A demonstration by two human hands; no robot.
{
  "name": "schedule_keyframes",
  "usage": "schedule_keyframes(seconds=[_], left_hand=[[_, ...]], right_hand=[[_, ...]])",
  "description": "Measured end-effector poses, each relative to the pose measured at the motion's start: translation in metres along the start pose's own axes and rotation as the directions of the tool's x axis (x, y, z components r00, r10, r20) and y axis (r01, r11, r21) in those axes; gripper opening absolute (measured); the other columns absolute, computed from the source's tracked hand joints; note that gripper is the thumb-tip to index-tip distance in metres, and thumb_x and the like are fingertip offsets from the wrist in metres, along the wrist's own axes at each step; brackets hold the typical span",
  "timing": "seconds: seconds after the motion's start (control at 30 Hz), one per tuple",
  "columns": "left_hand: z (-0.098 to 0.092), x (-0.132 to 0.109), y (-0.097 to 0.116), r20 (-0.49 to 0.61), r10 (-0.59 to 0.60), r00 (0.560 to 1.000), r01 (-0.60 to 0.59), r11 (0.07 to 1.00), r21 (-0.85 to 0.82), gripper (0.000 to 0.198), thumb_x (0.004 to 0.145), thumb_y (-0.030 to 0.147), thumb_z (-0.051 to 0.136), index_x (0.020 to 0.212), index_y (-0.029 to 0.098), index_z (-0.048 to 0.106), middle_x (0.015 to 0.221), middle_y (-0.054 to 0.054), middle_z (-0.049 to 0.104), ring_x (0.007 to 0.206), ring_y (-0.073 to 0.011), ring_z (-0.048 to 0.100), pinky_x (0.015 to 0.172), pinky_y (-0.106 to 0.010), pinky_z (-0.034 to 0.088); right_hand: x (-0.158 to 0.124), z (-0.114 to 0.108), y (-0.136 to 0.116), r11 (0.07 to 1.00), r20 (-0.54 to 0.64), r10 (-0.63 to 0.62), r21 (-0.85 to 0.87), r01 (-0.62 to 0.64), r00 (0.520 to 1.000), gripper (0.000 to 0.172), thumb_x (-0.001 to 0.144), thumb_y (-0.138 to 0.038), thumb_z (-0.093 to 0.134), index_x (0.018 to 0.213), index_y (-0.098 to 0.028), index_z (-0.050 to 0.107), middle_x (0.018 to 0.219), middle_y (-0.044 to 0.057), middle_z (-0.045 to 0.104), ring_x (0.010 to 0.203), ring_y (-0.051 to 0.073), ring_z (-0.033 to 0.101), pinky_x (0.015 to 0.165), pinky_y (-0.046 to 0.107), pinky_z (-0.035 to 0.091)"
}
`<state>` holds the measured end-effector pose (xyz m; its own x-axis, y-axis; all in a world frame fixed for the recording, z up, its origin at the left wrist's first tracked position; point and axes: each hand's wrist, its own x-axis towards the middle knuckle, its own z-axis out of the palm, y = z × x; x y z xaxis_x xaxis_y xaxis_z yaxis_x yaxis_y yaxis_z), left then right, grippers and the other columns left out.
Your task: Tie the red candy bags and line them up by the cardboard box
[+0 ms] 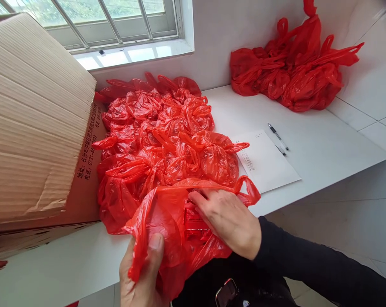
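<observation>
Left hand [143, 273] clasps an open red bag [165, 247]; right hand [229, 221] inside, against red packaging [195, 228], grip unclear.

Looks like a packing corner, wider premises unclear: open thin red plastic bag [169, 213] in grip, knotted red plastic bags [180, 160] just beyond, brown corrugated cardboard box [36, 115] left of it.

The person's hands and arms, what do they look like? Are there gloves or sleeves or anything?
No gloves: the left hand and the right hand are both bare. The right arm wears a plain, dark black sleeve that reaches the wrist, with no pictures or letters I can see. The left arm is out of the picture, so I can't tell about its sleeve.
</observation>
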<state>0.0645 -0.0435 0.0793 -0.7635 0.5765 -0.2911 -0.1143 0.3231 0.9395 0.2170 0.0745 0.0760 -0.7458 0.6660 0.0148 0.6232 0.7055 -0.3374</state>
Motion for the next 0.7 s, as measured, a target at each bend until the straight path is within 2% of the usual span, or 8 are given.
schedule_keyframes(seconds=[0.13,0.23,0.33,0.47,0.57,0.7], left_hand=[[0.001,-0.004,-0.001,-0.024,-0.124,0.992,0.122,0.991,-0.045,0.05,0.058,0.047,0.091,0.1,0.027,0.075,0.093,0.002,0.079,0.091,-0.0229,0.075,0.063,-0.015,0.061],[0.005,-0.008,0.001,-0.031,-0.211,0.977,0.206,0.97,-0.129,0.067,0.052,0.041,0.093,0.114,0.028,0.071,0.1,0.001,0.079,0.09,-0.0264,0.076,0.056,-0.018,0.061],[0.014,-0.015,0.009,-0.049,-0.263,0.963,0.252,0.953,-0.166,0.073,0.049,0.036,0.094,0.117,0.027,0.07,0.1,0.001,0.079,0.093,-0.0283,0.075,0.058,-0.019,0.062],[0.025,-0.021,0.02,-0.044,-0.304,0.952,0.287,0.931,-0.225,0.077,0.046,0.035,0.094,0.119,0.028,0.07,0.103,0.002,0.079,0.099,-0.0302,0.074,0.069,-0.023,0.064],[0.027,-0.021,0.022,-0.062,-0.313,0.948,0.288,0.922,-0.257,0.081,0.041,0.034,0.096,0.117,0.028,0.07,0.1,0.002,0.08,0.097,-0.0316,0.075,0.071,-0.026,0.065],[0.028,-0.023,0.026,-0.038,-0.327,0.944,0.304,0.91,-0.28,0.083,0.044,0.034,0.096,0.122,0.028,0.067,0.094,0.003,0.08,0.096,-0.0309,0.075,0.076,-0.028,0.064]], right_hand=[[-0.007,0.002,-0.003,0.997,0.128,-0.048,0.069,0.039,0.991,0.011,0.096,-0.017,0.056,0.107,-0.016,0.059,0.097,0.007,0.065,0.082,0.022,0.064,0.065,0.033,0.05],[-0.013,0.012,-0.003,0.995,0.183,-0.068,0.082,0.054,0.981,0.032,0.087,-0.026,0.068,0.114,-0.011,0.06,0.111,0.015,0.063,0.098,0.028,0.061,0.076,0.04,0.052],[-0.017,0.024,-0.002,0.994,0.155,-0.08,0.088,0.067,0.985,0.05,0.081,-0.027,0.072,0.125,-0.009,0.056,0.118,0.019,0.06,0.105,0.032,0.057,0.081,0.044,0.052],[-0.021,0.026,-0.001,0.99,0.118,-0.107,0.099,0.095,0.987,0.048,0.082,-0.02,0.067,0.127,-0.008,0.056,0.12,0.02,0.06,0.109,0.032,0.056,0.086,0.046,0.051],[-0.02,0.018,-0.002,0.988,0.132,-0.116,0.115,0.101,0.984,0.045,0.084,-0.021,0.063,0.126,-0.008,0.056,0.119,0.019,0.062,0.103,0.03,0.058,0.081,0.043,0.053],[-0.017,0.004,-0.003,0.985,0.148,-0.149,0.112,0.133,0.978,0.043,0.086,-0.02,0.063,0.128,-0.012,0.056,0.118,0.012,0.063,0.1,0.028,0.059,0.075,0.042,0.055]])
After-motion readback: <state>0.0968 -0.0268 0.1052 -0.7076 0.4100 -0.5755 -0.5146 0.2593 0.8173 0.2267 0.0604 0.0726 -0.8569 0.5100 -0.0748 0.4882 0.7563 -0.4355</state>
